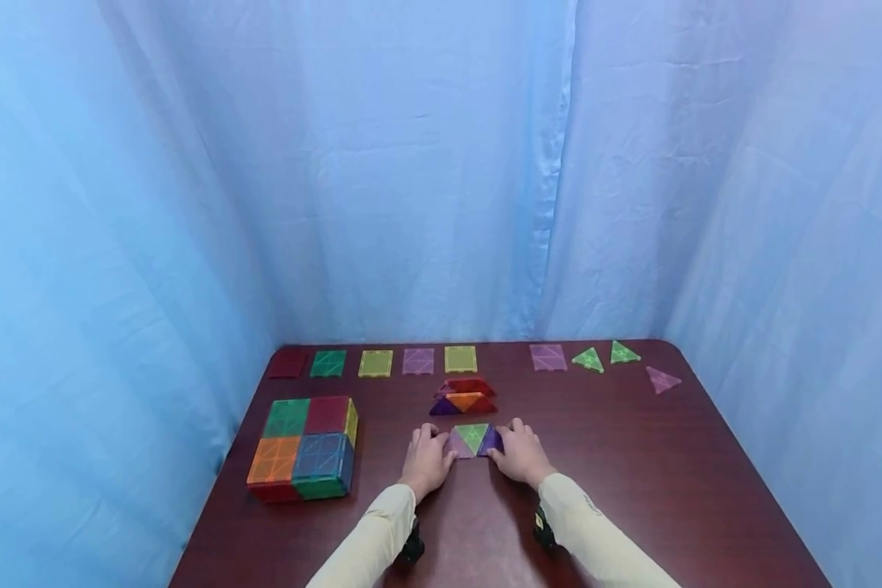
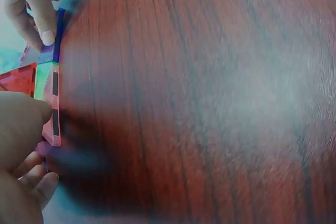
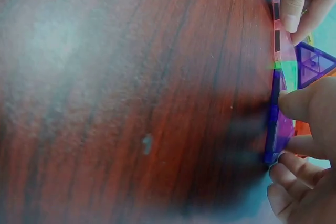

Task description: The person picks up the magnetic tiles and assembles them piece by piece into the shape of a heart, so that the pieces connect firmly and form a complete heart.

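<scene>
3 see-thru plastic triangles (image 1: 473,437), edge-to-edge, both hands (image 1: 426,461) (image 1: 523,454) pinching outer ones, wood-grain tbl (image 1: 632,490) beneath

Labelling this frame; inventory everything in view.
Curtains: count unclear, blue, background
Table: 1, maroon, centre
Tile block: 1, multicoloured, left
Loose squares: 6, dark red, green, two yellow, two purple, far edge
Loose triangles: 3, two green, one purple, far right
Triangle strip: 1, lilac, green, indigo, mid-table
Tile cluster: 1, multicoloured, beyond strip
Left hand: 1, strip's left end
Right hand: 1, strip's right end
Sleeves: 2, cream, forearms
Wrist devices: 2, black, wrists
</scene>
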The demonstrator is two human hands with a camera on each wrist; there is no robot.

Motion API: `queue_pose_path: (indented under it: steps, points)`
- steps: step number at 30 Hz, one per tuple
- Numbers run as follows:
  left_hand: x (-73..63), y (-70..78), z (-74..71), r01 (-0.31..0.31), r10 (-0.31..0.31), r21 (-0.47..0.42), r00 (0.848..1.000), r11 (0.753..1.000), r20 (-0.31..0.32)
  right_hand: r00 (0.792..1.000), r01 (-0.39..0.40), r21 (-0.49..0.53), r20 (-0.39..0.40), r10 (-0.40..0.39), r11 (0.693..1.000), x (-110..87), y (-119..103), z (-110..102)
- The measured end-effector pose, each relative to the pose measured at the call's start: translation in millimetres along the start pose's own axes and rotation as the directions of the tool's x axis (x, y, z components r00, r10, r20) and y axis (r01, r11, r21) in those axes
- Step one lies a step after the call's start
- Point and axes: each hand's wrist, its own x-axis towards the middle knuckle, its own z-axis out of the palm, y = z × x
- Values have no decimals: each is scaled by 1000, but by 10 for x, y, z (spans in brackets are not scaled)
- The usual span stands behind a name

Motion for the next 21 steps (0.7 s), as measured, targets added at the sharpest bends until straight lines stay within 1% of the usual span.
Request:
queue_pose_path:
  steps: [3, 7, 10, 13, 17, 20, 21]
  points:
    - [-26, 8, 14, 18, -20, -77, 999, 997, -26, 1000, -6, 52, -9, 6, 999, -29, 8, -9]
    - [-51, 32, -5, 41, -49, -212, 998, 976, -33, 999, -22, 145, -29, 26, 989, -51, 15, -32]
    - [-40, 37, -29, 13, -35, -274, 997, 962, -76, 997, -29, 213, -63, 44, 977, -36, 22, -65]
    - [13, 31, -65, -36, -9, -275, 987, 961, -163, 990, 11, 245, -138, 24, 970, 7, 28, -104]
    - [108, 14, -125, -83, 17, -226, 959, 971, -281, 967, 106, 253, -250, -41, 962, 82, 16, -148]
    - [153, -8, -138, -103, 28, -209, 943, 972, -331, 950, 152, 245, -305, -73, 958, 125, 6, -151]
    - [160, -16, -132, -106, 29, -210, 940, 972, -340, 946, 160, 242, -315, -78, 957, 135, 4, -142]
